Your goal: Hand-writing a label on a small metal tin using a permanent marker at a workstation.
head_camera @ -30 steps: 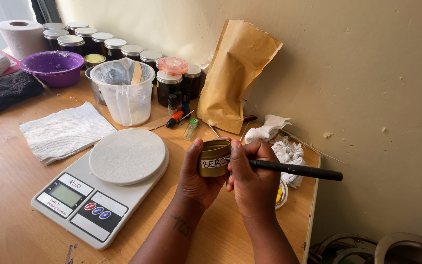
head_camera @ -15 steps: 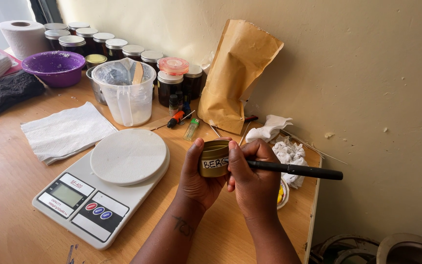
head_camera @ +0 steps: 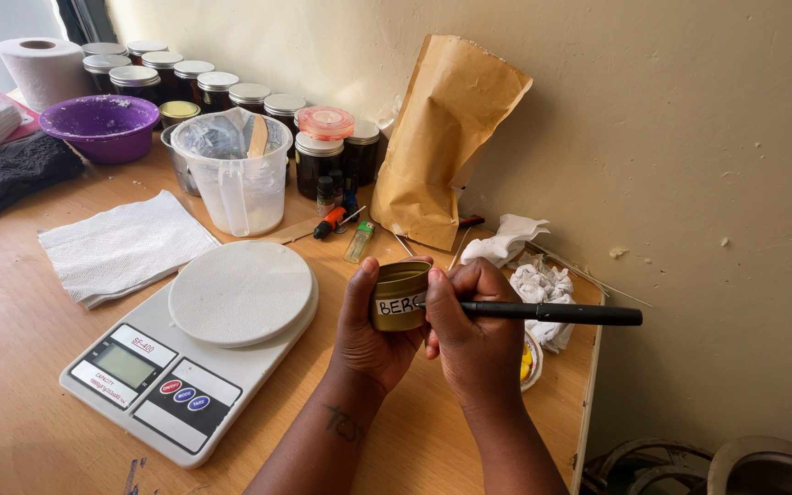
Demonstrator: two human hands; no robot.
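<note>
Gold tin (head_camera: 399,295) in left hand (head_camera: 370,325), black pen (head_camera: 543,313)

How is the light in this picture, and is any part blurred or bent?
Head view: soft daylight from upper left; the gold tin, black pen and both hands are sharp; faint shadows under the kitchen scale; table edge bows slightly, suggesting wide-lens distortion.

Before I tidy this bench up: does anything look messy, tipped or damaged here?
Crumpled tissues lie heaped by the wall behind the right hand, and the brown bag leans on the wall, its top creased. Nothing looks spilled; the left hand holds the tin upright.
</note>
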